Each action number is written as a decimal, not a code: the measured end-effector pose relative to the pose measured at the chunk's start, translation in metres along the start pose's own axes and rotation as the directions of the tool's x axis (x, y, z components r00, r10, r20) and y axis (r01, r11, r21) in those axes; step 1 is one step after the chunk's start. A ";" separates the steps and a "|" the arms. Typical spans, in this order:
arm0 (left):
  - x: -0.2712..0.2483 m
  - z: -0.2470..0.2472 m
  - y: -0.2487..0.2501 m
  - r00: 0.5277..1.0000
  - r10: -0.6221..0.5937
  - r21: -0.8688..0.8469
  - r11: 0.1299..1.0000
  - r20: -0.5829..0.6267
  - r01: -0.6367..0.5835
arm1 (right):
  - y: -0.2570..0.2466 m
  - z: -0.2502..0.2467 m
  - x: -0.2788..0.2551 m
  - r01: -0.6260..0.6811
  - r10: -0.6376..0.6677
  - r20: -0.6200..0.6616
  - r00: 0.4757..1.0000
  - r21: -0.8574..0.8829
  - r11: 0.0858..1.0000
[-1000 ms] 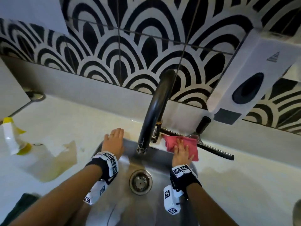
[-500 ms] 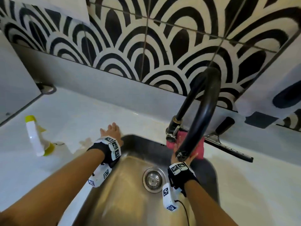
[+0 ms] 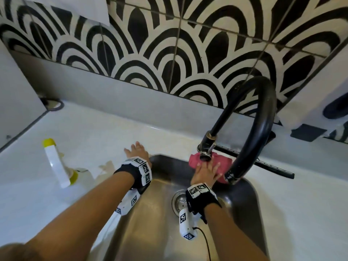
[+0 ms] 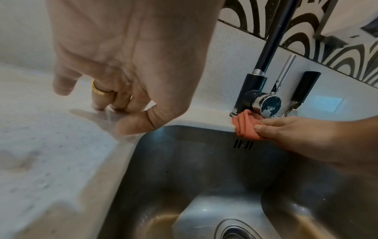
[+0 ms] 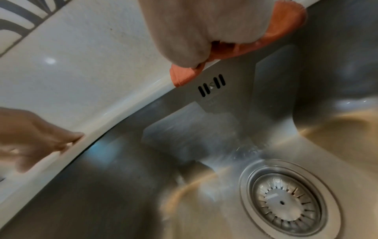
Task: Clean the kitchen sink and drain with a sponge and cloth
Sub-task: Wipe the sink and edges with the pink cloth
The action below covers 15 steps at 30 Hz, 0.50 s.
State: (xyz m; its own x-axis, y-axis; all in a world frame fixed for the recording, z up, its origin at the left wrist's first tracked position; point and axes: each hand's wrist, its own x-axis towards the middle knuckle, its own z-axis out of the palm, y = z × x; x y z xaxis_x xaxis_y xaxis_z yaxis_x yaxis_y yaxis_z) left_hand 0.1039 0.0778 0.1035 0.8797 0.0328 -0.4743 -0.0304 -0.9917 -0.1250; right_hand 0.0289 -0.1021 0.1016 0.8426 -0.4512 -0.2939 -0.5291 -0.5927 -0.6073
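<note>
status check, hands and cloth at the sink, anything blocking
Left hand open, fingers resting on counter by sink corner. Right hand presses pink cloth on rim at faucet base. Spout arches over it; squeegee behind faucet.

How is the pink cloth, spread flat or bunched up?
Bunched up: the pink cloth shows thick folds under the right hand at the faucet base.

Black wristbands (image 3: 131, 174), white tagged cameras (image 3: 186, 225), gold ring (image 4: 99, 90)
</note>
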 end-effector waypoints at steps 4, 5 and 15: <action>0.003 0.003 -0.005 1.000 0.017 -0.010 1.000 -0.005 -0.017 | 0.003 0.026 0.015 -0.005 -0.039 -0.177 0.983 -0.241 0.970; 0.004 0.004 -0.006 1.000 0.024 -0.011 1.000 -0.003 -0.024 | 0.002 0.030 0.017 -0.012 -0.035 -0.175 0.984 -0.261 0.965; 0.014 0.008 -0.010 0.999 0.042 -0.067 0.997 0.028 -0.040 | -0.039 0.075 0.016 0.239 -0.247 0.009 0.969 -0.287 0.928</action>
State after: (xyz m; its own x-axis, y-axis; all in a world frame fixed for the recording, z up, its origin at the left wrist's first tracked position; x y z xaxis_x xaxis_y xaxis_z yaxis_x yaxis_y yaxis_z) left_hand 0.1124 0.0895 0.0910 0.8640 -0.0050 -0.5035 -0.0333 -0.9983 -0.0474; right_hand 0.0708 -0.0365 0.0652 0.9480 -0.2848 -0.1420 -0.3182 -0.8492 -0.4214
